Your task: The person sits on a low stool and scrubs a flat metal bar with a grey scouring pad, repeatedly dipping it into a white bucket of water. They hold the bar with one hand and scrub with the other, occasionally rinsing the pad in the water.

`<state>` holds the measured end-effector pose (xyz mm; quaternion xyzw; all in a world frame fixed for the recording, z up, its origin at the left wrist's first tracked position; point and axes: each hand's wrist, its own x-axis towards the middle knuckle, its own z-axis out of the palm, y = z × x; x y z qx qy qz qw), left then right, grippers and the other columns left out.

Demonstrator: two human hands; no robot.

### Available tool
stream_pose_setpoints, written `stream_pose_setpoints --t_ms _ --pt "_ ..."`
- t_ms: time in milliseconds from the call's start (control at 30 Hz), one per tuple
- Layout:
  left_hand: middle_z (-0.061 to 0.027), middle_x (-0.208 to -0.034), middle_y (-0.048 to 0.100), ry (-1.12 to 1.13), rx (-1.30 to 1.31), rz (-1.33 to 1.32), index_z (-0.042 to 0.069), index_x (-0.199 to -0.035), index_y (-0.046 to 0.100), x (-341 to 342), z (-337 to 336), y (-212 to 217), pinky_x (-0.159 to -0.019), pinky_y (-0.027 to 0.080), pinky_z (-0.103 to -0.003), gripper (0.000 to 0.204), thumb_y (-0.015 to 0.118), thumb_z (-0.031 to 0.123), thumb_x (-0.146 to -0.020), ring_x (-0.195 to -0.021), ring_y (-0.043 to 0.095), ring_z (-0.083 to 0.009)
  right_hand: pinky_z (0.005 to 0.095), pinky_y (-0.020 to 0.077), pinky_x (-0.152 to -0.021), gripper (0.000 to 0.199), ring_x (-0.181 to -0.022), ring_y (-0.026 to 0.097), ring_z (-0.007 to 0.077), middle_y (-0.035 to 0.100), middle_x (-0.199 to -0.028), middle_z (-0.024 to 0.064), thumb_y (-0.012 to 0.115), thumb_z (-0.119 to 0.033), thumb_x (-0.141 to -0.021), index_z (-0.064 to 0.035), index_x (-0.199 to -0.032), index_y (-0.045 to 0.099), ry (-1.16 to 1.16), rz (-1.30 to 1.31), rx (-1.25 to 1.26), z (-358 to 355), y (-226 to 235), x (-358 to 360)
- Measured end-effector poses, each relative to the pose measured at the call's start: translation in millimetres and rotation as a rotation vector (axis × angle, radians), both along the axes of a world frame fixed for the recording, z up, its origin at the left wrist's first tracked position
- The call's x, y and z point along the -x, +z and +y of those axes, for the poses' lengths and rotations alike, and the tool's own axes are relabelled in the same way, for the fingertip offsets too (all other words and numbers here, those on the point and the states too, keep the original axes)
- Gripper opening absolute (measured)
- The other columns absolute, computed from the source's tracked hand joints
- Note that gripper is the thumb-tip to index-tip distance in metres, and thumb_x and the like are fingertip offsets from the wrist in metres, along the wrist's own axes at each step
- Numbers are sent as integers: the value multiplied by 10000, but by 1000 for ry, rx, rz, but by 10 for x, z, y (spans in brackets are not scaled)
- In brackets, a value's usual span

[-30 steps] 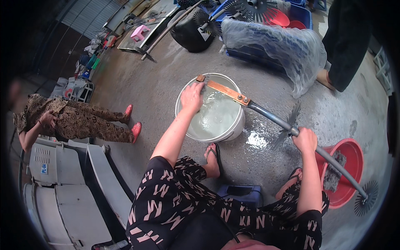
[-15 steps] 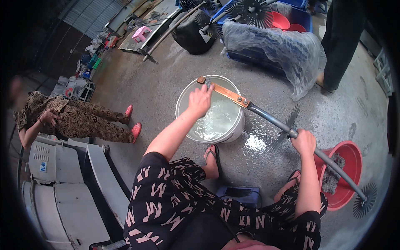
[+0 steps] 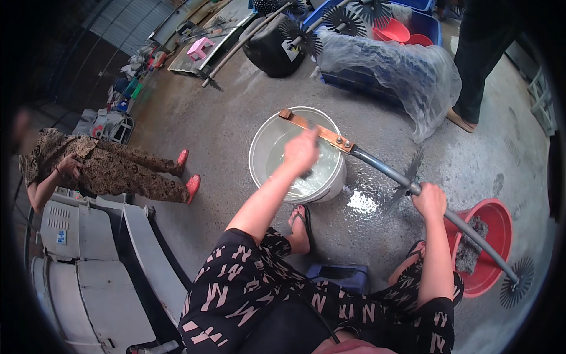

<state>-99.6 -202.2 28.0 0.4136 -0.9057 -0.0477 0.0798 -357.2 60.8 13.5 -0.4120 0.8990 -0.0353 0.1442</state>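
My right hand (image 3: 429, 202) grips a grey metal pole (image 3: 380, 166), which slants across from the white bucket to the right. A copper-coloured flat bar (image 3: 330, 137) is bolted to its far end and lies across the bucket's rim. Black round bristle brushes sit on the pole, one just beyond my right hand and one (image 3: 517, 284) at the near end. Over the bar and the white bucket (image 3: 254, 150) is my left hand (image 3: 302, 152), smeared by motion, closed on a grey fuzzy wad that only partly shows. Cloudy water (image 3: 295, 183) stands in the bucket.
Right of me a red bucket (image 3: 500, 221) holds a grey fuzzy mass. A blue stool (image 3: 339, 276) is between my feet. Ahead stand a black jug (image 3: 272, 50) and a blue crate (image 3: 365, 88) draped in netting. One person (image 3: 118, 165) stands left, another (image 3: 484, 59) far right.
My left hand has slid along the copper-coloured bar, rightward and nearer to me. My right hand and the pole keep their place. The person at the far right has shifted a foot.
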Motion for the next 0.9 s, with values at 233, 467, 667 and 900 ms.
stream_pose_setpoints --t_ms 233,467,667,900 --pt "-108 -1170 571 231 -77 -106 287 -1266 568 -170 -295 298 -824 515 -429 456 542 176 -825 -995 621 -300 418 531 -763 279 -830 669 329 690 -844 161 723 -286 -712 -89 -909 700 27 17 8 -13 2 -45" --pt "-110 -1309 525 111 -125 -16 341 -1332 510 20 54 114 -910 493 -409 518 553 203 -835 -1064 598 -332 419 535 -756 259 -822 673 326 694 -846 154 703 -281 -719 -91 -896 696 6 39 12 38 -66 6" --pt "-92 -1243 550 182 -139 30 367 -1313 526 -73 -164 -45 -947 463 -396 516 580 205 -826 -1107 577 -290 416 535 -754 267 -823 674 323 694 -846 157 707 -276 -711 -88 -901 698 10 33 23 25 -38 -10" --pt "-109 -1277 538 330 -337 226 366 -1296 546 -322 -519 57 -977 440 -389 490 522 167 -849 -1153 553 -295 427 532 -752 245 -800 668 337 686 -821 171 694 -232 -698 -90 -898 701 26 33 73 37 -31 -45"
